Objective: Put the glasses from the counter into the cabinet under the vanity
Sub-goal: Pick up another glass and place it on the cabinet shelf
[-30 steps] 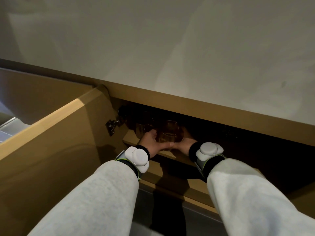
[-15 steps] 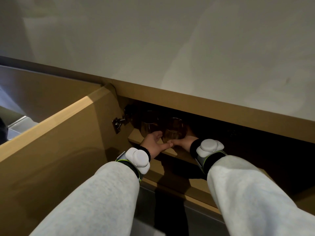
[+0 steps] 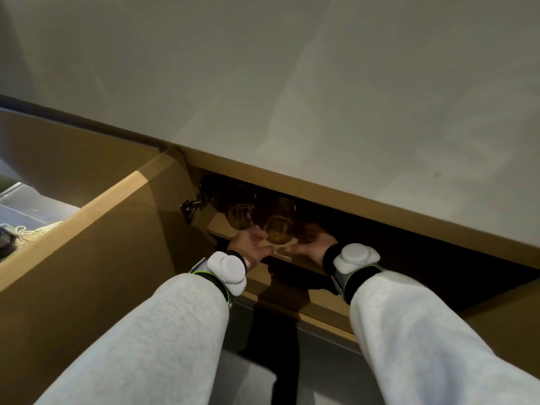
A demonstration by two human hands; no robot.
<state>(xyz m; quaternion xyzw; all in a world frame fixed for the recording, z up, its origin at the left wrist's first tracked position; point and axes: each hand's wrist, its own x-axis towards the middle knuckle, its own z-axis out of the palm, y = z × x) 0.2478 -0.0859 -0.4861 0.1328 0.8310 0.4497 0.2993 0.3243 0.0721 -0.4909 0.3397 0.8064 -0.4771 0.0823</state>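
Both hands reach into the open cabinet under the vanity surface [image 3: 350, 83]. The left hand [image 3: 251, 247] and right hand [image 3: 314, 245] rest on the front edge of the upper shelf [image 3: 222, 226], either side of the near glass [image 3: 279, 226]. Fingers appear loose beside its base; whether either hand grips it cannot be told in the shadow. A second glass [image 3: 241, 211] stands just behind and left, close to the first. Risks: a sideways nudge knocks the two glasses together; withdrawing a hand carelessly drags the near glass off the shelf edge; the door hinge [image 3: 190, 207] lies near the left wrist.
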